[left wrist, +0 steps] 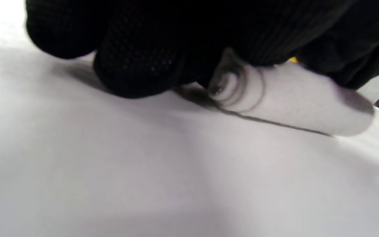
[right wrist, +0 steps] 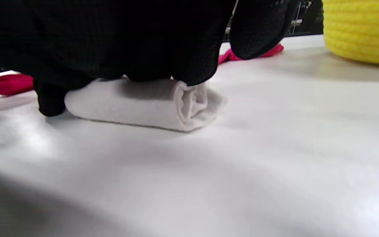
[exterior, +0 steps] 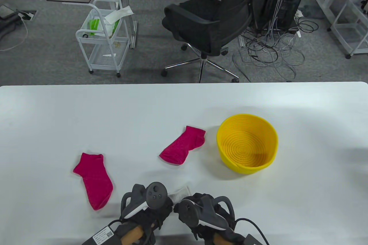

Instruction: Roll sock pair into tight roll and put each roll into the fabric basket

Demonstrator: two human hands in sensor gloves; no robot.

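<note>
Both hands bear down on the white sock roll [right wrist: 137,103] at the near table [exterior: 57,118] edge. Left hand [exterior: 143,207] and right hand [exterior: 207,213] fingers curl over it. Its long axis runs left-right; the yellow basket [exterior: 247,143] lies beyond, nearer the right hand.

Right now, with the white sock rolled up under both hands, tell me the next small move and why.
Probably grip the white sock roll with the right hand and carry it to the yellow basket. The roll looks fully wound, its spiral end showing, the basket is empty, and the two pink socks still lie flat.
</note>
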